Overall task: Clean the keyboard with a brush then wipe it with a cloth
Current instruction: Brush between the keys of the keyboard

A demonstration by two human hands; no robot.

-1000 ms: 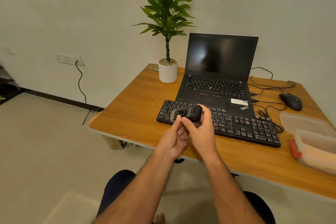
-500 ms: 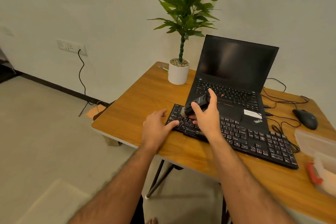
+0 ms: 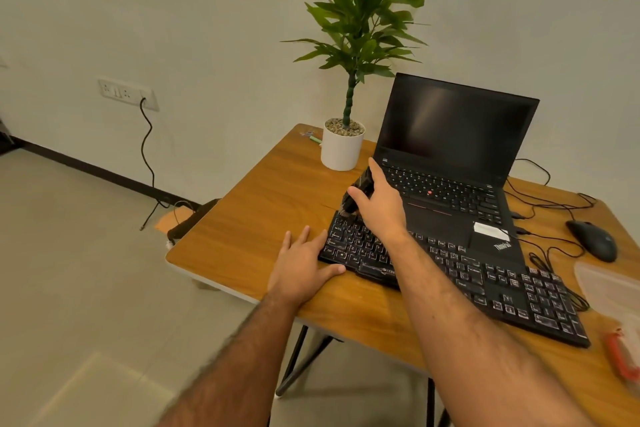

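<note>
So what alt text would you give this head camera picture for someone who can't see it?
A person's right hand holds a small black brush to the far left corner of a black keyboard on a wooden table, while the left hand rests flat at the keyboard's left end. Behind stand an open laptop and a potted plant.

Matt black plastic keyboard (image 3: pixel 460 274) on smooth wood-grain table (image 3: pixel 263 218)

Viewpoint: one head-worn wide-angle camera, no second view.
Facing: forward and down across a wooden table (image 3: pixel 263 218) toward a wall.
Nearness: both forearms fill the foreground; a black keyboard (image 3: pixel 467 274) lies close below.
</note>
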